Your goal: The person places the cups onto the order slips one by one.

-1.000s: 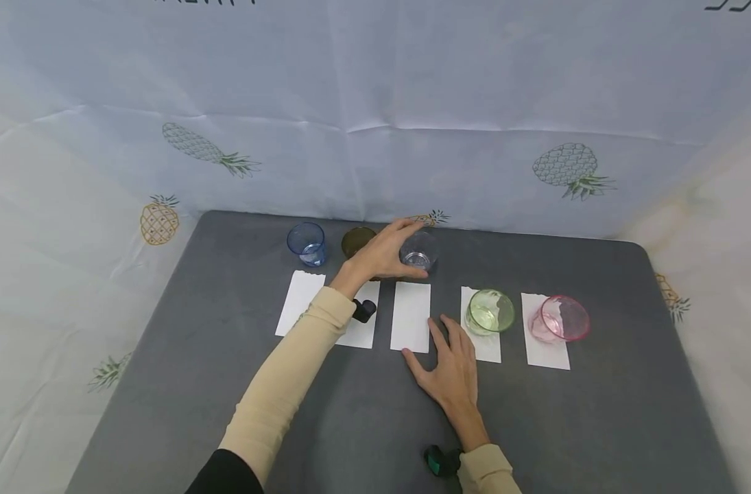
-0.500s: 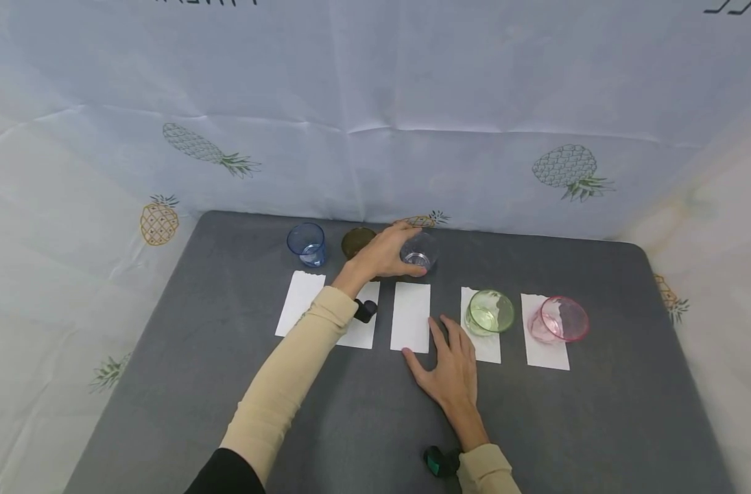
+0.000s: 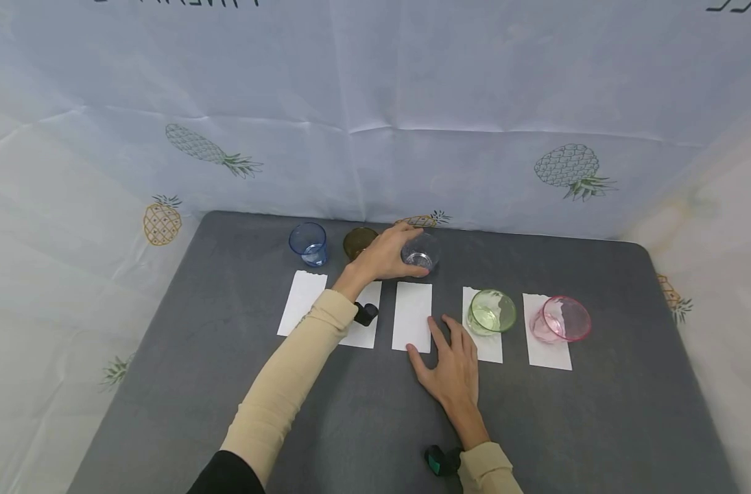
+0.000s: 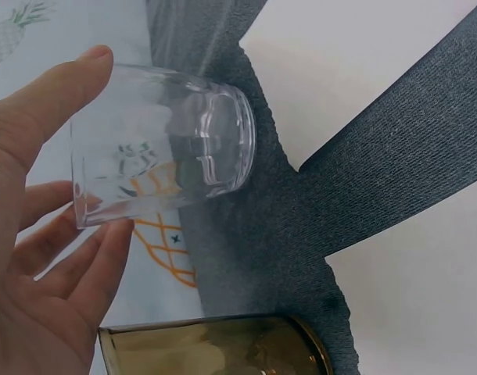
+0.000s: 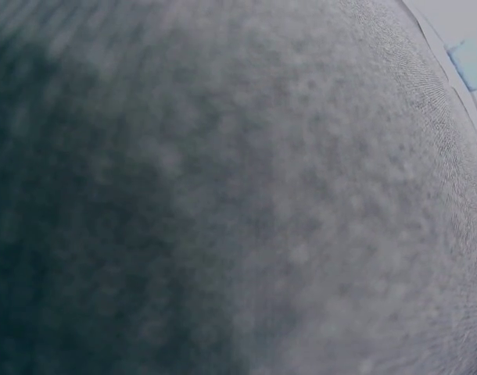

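At the back of the table my left hand (image 3: 384,254) holds a clear glass tumbler (image 3: 424,252) near its rim. In the left wrist view the thumb (image 4: 86,74) lies along one side of the tumbler (image 4: 168,144), with the fingers (image 4: 105,273) at the opposite side. An amber glass (image 3: 354,242) stands just left of this hand, partly hidden by it. My right hand (image 3: 452,374) rests on the table with fingers spread, its index fingertip at the edge of the middle white paper (image 3: 411,315). The right wrist view gives only blurred grey tabletop.
A blue glass (image 3: 309,245) stands at the back left. Toward the right, a green glass (image 3: 491,312) and a pink glass (image 3: 563,321) each stand on a white paper. More paper slips (image 3: 301,302) lie to the left, partly under my left forearm. Pineapple-print cloth hangs behind.
The left hand's fingers have lowered slightly at the clear tumbler's rim. The right hand and the other glasses have stayed in place.
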